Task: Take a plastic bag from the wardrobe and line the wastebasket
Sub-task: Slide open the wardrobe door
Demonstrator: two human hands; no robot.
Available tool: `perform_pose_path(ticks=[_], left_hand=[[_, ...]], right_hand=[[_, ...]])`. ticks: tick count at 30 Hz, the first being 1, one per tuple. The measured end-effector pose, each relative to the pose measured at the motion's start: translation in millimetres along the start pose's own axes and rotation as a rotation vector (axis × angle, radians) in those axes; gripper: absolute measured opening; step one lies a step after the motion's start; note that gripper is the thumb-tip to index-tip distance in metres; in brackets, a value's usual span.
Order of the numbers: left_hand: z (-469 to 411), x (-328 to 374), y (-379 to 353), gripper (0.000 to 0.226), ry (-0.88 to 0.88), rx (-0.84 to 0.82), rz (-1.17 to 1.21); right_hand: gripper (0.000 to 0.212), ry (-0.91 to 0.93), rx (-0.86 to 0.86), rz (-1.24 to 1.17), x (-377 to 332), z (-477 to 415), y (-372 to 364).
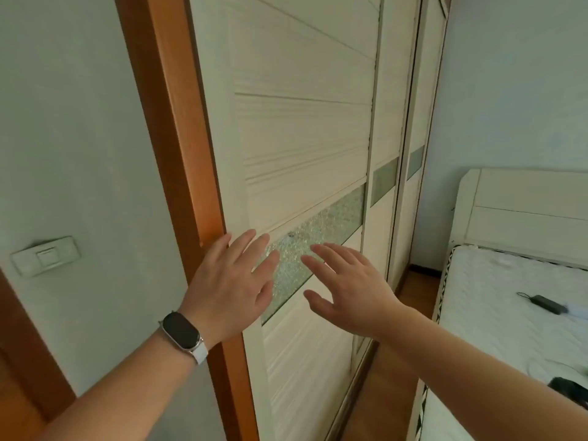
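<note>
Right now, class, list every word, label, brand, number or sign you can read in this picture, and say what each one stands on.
None: no readable text appears anywhere.
Dark oval wristband screen by the left hand: blank, nothing displayed.
White wall switch plate: no marking visible.
Cream sliding wardrobe door with its frosted glass strip: only grain and texture.
Small dark device on the white mattress: too small to tell.

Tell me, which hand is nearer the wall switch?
Left. The left hand lies by the orange door frame, just right of the wall switch; the right hand lies farther right.

Both hands flat, fingers spread, at wardrobe door (pixel 302 138): left hand (pixel 232 281) by textured glass strip (pixel 318 230), right hand (pixel 353 291) beside it.
</note>
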State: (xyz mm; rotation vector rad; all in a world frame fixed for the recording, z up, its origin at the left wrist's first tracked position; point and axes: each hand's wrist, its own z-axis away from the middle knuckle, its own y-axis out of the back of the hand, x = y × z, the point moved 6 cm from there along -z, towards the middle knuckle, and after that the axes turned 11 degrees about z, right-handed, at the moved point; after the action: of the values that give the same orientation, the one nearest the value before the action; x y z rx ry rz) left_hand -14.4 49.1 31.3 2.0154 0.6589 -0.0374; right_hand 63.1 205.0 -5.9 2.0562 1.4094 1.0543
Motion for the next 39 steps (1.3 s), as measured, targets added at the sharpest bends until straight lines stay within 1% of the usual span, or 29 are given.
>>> perform_pose_path(ticks=[2,3,4,8,11,16,20,23,26,32,39], left_hand=[[-10,-8,5,0.044,0.044,0.024,0.036],[-15,-11,6,0.044,0.061,0.066,0.039],[-18,-13,4,0.043,0.079,0.104,0.022],[-27,-10,-6,0.044,0.111,0.182,-0.006],[-35,-11,-13,0.045,0.163,0.169,-0.050],[-45,-7,-24,0.043,0.264,0.192,-0.094],[-56,-13,-33,0.043,0.352,0.151,-0.183],[-60,-13,-36,0.042,0.388,0.190,-0.260],[-60,-11,-41,0.042,0.396,0.241,-0.352],[-61,-11,-48,0.044,0.417,0.215,-0.545],[-62,-11,-51,0.047,0.428,0.161,-0.555]], right_hand=[[0.056,-0.011,0.014,-0.037,2,-13,-5],[0.056,-0.014,0.041,-0.041,4,-21,-9],[0.056,-0.015,0.039,-0.044,5,-28,-15],[0.056,-0.035,0.130,-0.141,11,-59,-34],[0.056,-0.031,0.204,-0.219,10,-83,-53],[0.057,-0.032,0.435,-0.337,14,-117,-89],[0.060,0.050,0.638,-0.493,11,-144,-113],[0.060,0.062,0.780,-0.492,8,-156,-132],[0.062,0.036,0.899,-0.489,8,-160,-142],[0.066,0.041,0.979,-0.509,9,-158,-146],[0.066,0.020,0.971,-0.494,11,-160,-144]])
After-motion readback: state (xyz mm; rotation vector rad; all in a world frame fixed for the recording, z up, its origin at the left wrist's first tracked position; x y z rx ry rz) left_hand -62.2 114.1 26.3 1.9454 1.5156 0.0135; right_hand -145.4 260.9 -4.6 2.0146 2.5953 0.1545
